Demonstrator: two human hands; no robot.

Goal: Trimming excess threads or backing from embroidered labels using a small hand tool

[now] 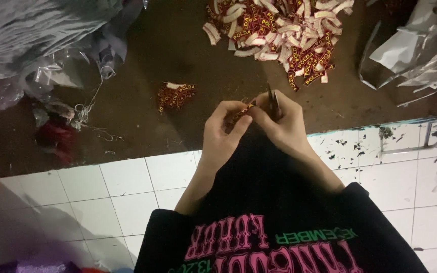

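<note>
My left hand (223, 132) pinches a small dark red woven label (244, 110) with yellow lettering between thumb and fingers. My right hand (284, 124) meets it at the fingertips, also touching the label, and holds a small dark pair of snips (273, 101) that points up away from me. Both hands hover over a dark brown mat (142, 121). A small stack of the same labels (175, 95) lies just left of my hands. A big loose heap of labels (284, 33) lies at the far edge.
Crumpled clear plastic bags (421, 55) sit at the top right, grey cloth and plastic (31, 35) at the top left with loose thread (84, 108) and a red scrap (54, 136). White floor tiles (127, 187) lie near me, littered with cuttings at right. A metal frame (431, 136) stands at right.
</note>
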